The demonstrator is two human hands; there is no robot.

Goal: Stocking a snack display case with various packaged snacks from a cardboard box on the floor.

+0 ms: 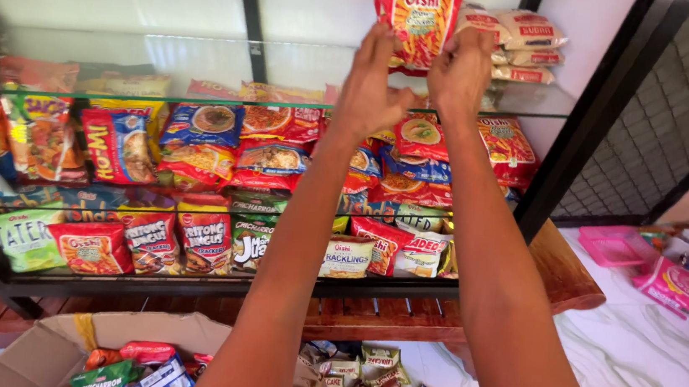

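A black-framed glass shelf unit stood against a pale wall, its lower tiers crowded with bright snack packets. Beneath it sat an open cardboard box of more packets, beside a white marbled floor. On the top glass tier lay a stack of pale packets. Both arms reached up: the left hand and right hand each pinched the bottom edge of a red snack bag, held upright above the top tier
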